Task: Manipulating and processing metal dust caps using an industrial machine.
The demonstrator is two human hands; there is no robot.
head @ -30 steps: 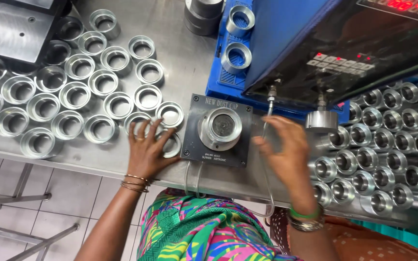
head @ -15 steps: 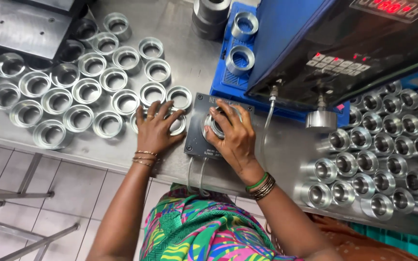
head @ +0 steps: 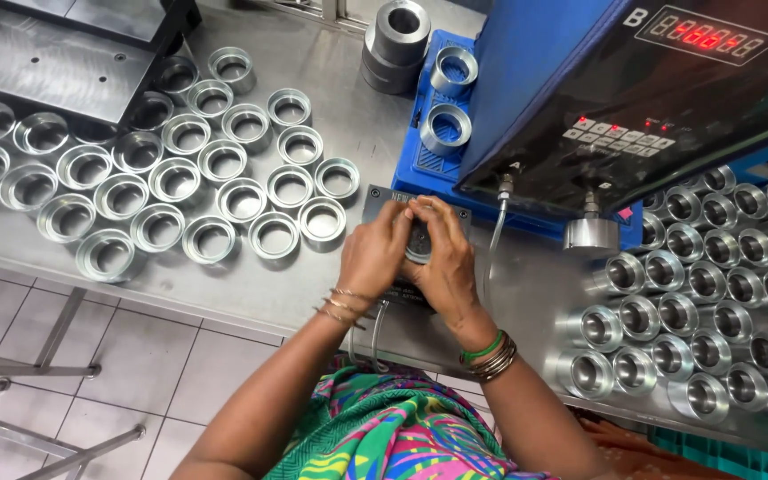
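Steel sheeting covers the table [head: 224, 293], with grey floor tiles showing below its near edge. At its middle both hands meet over a small round metal part [head: 419, 245] seated on a dark square fixture plate [head: 382, 197]. The left hand [head: 375, 253] curls narrowly against the part's left side, fingertips on its top rim; the right hand [head: 444, 262] wraps the right side, thumb and fingers closed round it. Only a sliver of the part shows between the fingers, so whether it sits fully down in the fixture cannot be told.

Judging by its neighbours, the part is a machined ring: rigid, thin-walled, probably light enough for one hand, and smooth enough to slip. Its edges look sharp. The outer wall, taken from opposite sides, seems the safest place to hold it; pinching the rim alone would likely let it tilt.

Just left of the fixture lie rows of shallow silver rings [head: 162, 182], mouths up, close together or touching. To the right, deeper silver cups [head: 704, 293] lie crowded on their sides. Behind the hands stands a blue machine [head: 526, 62] with a dark sloped control panel [head: 660, 107] and red lit display; 2 more rings [head: 449, 102] rest on its blue base. A thin hose [head: 493, 253] hangs from the panel beside the right hand. A darker cylinder [head: 397, 40] stands farther back.
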